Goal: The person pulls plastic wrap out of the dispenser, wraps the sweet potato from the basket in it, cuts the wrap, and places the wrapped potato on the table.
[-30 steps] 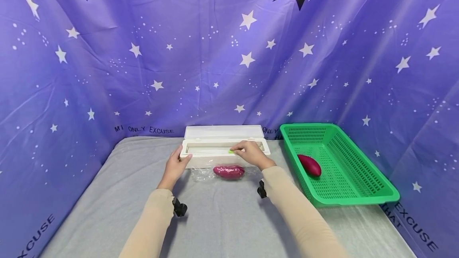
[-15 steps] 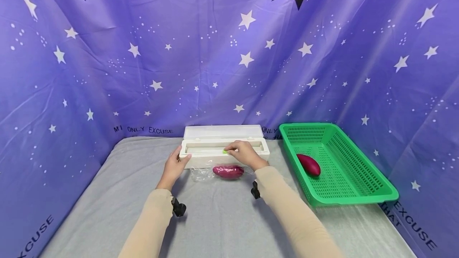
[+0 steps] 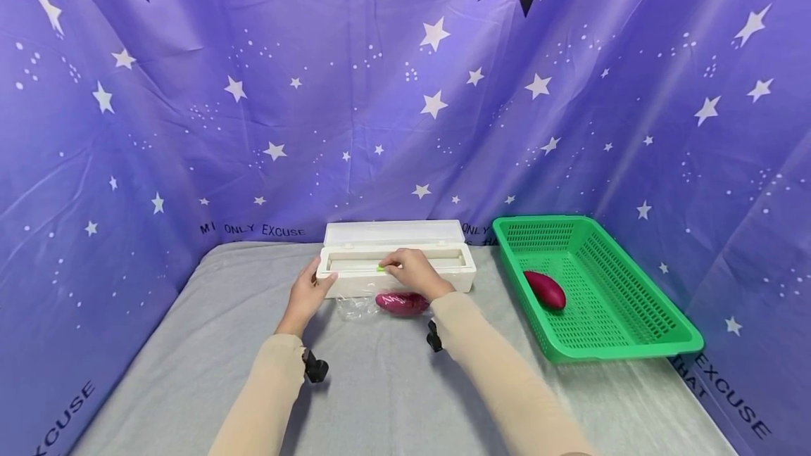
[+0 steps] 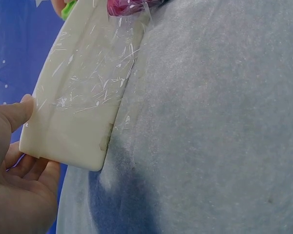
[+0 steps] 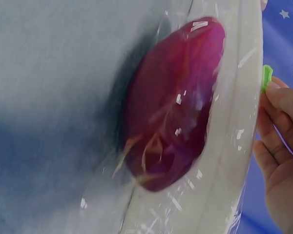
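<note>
A long white cling film dispenser (image 3: 374, 285) stands with its lid (image 3: 393, 232) raised at the back. My left hand (image 3: 305, 298) grips its left end, thumb near the top front edge and fingers round the end, as the left wrist view shows. Between thumb and finger, my right hand (image 3: 415, 273) pinches a small green slide cutter (image 5: 267, 77) at the front rim. Clear cling film (image 4: 93, 73) hangs down the front face. It covers a purple-red sweet potato (image 5: 173, 107) lying against the dispenser's front. My right forearm hides the film's right part in the head view.
To the right sits a green plastic basket (image 3: 633, 352) with a second purple-red sweet potato (image 3: 545, 290) inside. A grey cloth (image 3: 380, 385) covers the table. Purple star-printed curtains (image 3: 355, 111) enclose the back and both sides.
My right hand has slid the green slide cutter leftward along the dispenser's front rim. My left hand keeps its grip on the left end. The sweet potatoes stay put.
</note>
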